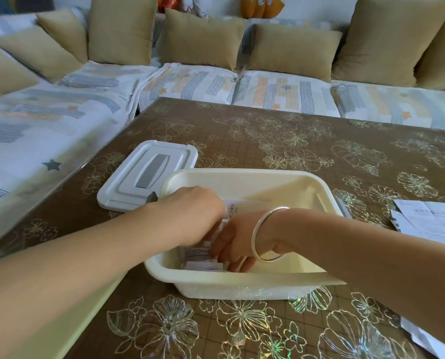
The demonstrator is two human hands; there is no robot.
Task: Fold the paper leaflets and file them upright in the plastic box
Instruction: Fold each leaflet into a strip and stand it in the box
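A cream plastic box (244,177) stands open in the middle of the table. Both hands reach down into its left half. My left hand (192,213) has its fingers curled down over folded white leaflets (203,257) that stand packed against the box's left wall. My right hand (233,244), with a silver bangle on the wrist, has its fingers on the same leaflets from the right side. A printed leaflet (244,204) lies just behind the hands inside the box. The fingertips of both hands are partly hidden among the papers.
The box's white lid (148,174) lies on the table to the left of the box. Loose unfolded leaflets (431,221) sit at the table's right edge, and another sheet (423,338) at the lower right. A sofa with cushions runs behind and to the left.
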